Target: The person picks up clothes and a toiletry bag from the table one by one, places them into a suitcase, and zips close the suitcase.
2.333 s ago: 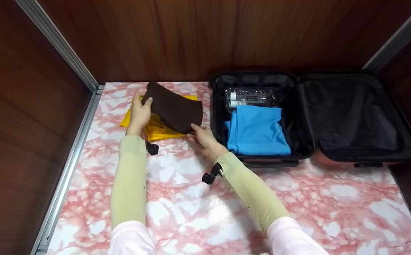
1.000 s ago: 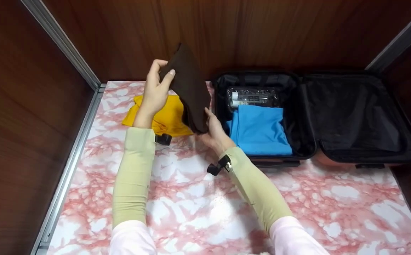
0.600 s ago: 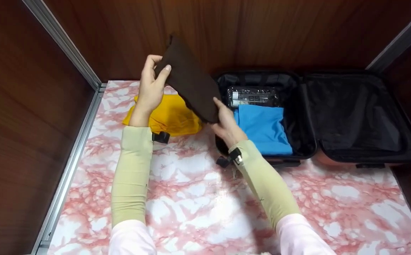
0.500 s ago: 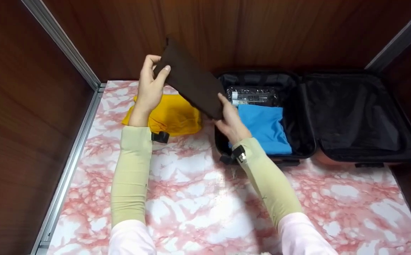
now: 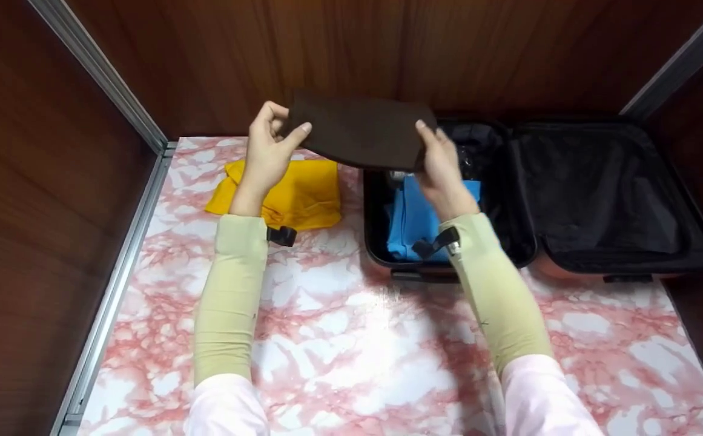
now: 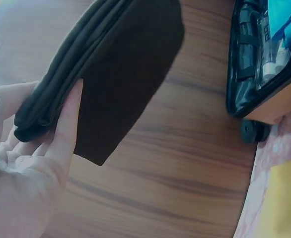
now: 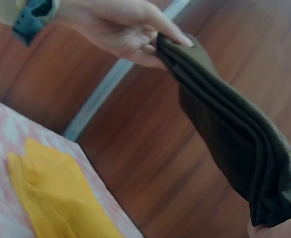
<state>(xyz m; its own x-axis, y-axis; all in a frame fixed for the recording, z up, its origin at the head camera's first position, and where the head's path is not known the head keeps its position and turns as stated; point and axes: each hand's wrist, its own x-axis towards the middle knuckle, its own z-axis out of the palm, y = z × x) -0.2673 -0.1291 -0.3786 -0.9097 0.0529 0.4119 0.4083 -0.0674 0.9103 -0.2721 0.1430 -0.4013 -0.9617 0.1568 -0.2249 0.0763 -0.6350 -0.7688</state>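
A dark brown folded cloth (image 5: 363, 133) hangs in the air between my two hands, its stacked layers showing along one edge in the left wrist view. My left hand (image 5: 269, 151) pinches its left end, thumb on the near face and fingers behind. At the other end my right hand (image 5: 442, 163) grips it the same way, above the suitcase (image 5: 378, 251). Inside that case lies a folded blue cloth (image 5: 415, 212), partly covered by my right hand and wrist. A folded yellow cloth (image 5: 312, 194) rests on the table behind my left hand.
The suitcase's black lid (image 5: 605, 200) lies opened out to the right. A clear pouch with white-capped bottles (image 6: 272, 59) sits in the case. Wood-patterned panels (image 5: 206, 60) enclose the back and sides of the marbled pink table (image 5: 327, 339).
The brown cloth has risen off the yellow one, swung from a steep slant to nearly level, and moved right. My right hand has travelled right and up, over the suitcase.
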